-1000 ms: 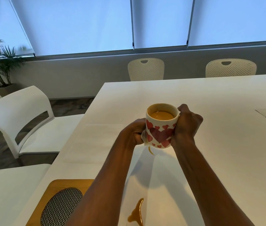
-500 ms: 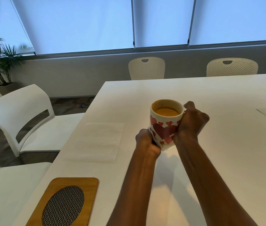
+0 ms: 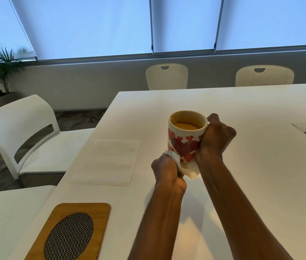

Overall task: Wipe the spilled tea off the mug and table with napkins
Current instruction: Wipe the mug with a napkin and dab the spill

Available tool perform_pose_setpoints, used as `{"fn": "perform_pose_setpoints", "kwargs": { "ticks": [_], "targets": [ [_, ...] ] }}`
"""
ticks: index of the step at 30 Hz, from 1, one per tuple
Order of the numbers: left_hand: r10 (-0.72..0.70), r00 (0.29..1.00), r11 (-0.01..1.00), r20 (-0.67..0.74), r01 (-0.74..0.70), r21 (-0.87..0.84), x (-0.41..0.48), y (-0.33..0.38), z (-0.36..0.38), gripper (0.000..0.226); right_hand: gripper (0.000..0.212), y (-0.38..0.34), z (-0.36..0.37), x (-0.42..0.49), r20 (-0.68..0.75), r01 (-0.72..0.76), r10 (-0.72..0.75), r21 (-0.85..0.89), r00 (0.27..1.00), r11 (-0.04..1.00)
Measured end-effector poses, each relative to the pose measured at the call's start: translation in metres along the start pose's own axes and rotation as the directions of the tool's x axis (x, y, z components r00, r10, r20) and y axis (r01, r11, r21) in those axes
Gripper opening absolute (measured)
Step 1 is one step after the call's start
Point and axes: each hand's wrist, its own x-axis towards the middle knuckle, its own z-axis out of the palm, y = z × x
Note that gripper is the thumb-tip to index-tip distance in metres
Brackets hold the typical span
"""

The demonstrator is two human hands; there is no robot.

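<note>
Pale blinds fill the far wall, and below them a white table (image 3: 223, 109) runs toward me with chairs pushed in around it. From the head view, the only one I have, I see my right hand (image 3: 216, 136) closed around the handle side of the heart-printed mug (image 3: 185, 136), holding it up off the tabletop and upright, so the tea inside stays level while its underside is reachable. My left hand (image 3: 167, 168) is fisted tight on a crumpled napkin (image 3: 186, 168), pressed against the mug's lower wall and base, where I judge drips would collect. A spare flat napkin (image 3: 109, 162) lies on the table to the left, near enough to grab for the tabletop. A wooden trivet (image 3: 73, 233) sits closer to me, at the table's edge. I see no spill on the bare table from this angle; my forearms hide part of it.
</note>
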Motion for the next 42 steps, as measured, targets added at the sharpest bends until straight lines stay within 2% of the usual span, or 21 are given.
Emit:
{"fn": "perform_pose_setpoints", "kwargs": {
  "ticks": [6, 15, 21, 25, 31, 34, 38, 42],
  "targets": [
    [0.112, 0.989, 0.994, -0.095, -0.113, 0.002, 0.005, -0.006, -0.011, 0.019, 0.043, 0.002, 0.004, -0.006, 0.047, -0.021, 0.02, 0.007, 0.999, 1.0],
    [0.031, 0.998, 0.998, -0.047, -0.029, 0.048, -0.002, 0.001, -0.033, 0.02, 0.045, 0.006, 0.006, -0.01, 0.085, -0.056, 0.051, 0.062, 0.995, 0.996],
    [0.064, 0.995, 0.997, -0.073, -0.06, 0.052, 0.002, 0.008, -0.044, 0.022, 0.047, 0.009, 0.008, -0.011, 0.108, -0.079, 0.071, 0.069, 0.992, 0.995],
    [0.122, 0.984, 0.992, -0.132, -0.117, 0.043, 0.005, 0.021, -0.047, 0.013, 0.045, 0.01, 0.009, -0.009, 0.111, -0.092, 0.086, 0.053, 0.99, 0.994],
    [0.217, 0.967, 0.969, -0.138, -0.196, 0.147, 0.007, 0.036, -0.029, 0.012, 0.045, 0.01, 0.007, -0.007, 0.098, -0.088, 0.083, 0.042, 0.992, 0.995],
    [0.267, 0.956, 0.945, -0.122, -0.235, 0.228, 0.009, 0.038, -0.019, 0.019, 0.045, 0.01, 0.006, -0.004, 0.086, -0.085, 0.082, 0.034, 0.993, 0.996],
    [0.409, 0.904, 0.9, -0.124, -0.377, 0.218, 0.007, 0.035, -0.004, 0.029, 0.043, 0.012, 0.006, -0.005, 0.088, -0.09, 0.087, 0.022, 0.992, 0.996],
    [0.546, 0.809, 0.836, -0.219, -0.51, 0.2, 0.005, 0.026, 0.008, 0.032, 0.043, 0.01, 0.008, -0.005, 0.072, -0.072, 0.07, 0.022, 0.995, 0.997]
  ]
}}
